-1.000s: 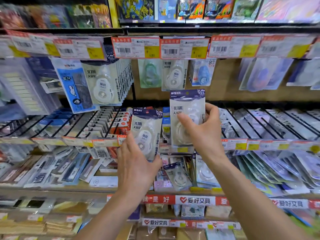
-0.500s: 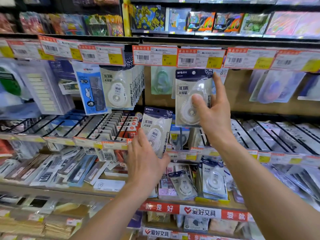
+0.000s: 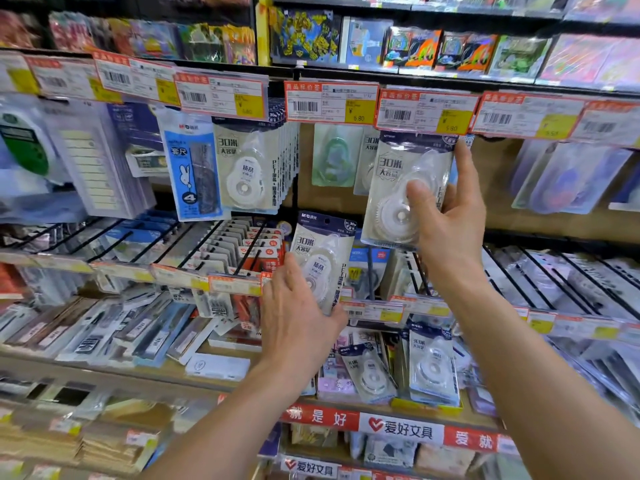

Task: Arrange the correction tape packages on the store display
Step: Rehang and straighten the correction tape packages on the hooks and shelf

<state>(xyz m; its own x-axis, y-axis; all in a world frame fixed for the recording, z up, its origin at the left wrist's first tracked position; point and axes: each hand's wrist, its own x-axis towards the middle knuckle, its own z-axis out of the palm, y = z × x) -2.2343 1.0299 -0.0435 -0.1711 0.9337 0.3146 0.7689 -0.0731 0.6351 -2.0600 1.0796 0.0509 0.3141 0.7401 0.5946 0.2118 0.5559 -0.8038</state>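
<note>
Pinching one correction tape pack (image 3: 405, 188) between thumb and fingers, the right hand (image 3: 446, 233) holds it just under a price tag (image 3: 426, 110), perhaps touching it; lower, the left hand (image 3: 298, 323) grips a second pack (image 3: 323, 258) by the wire racks (image 3: 221, 240)

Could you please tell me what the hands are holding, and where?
The right hand grips the upper correction tape package at its lower right edge; the left hand holds the lower package by its bottom.
</note>
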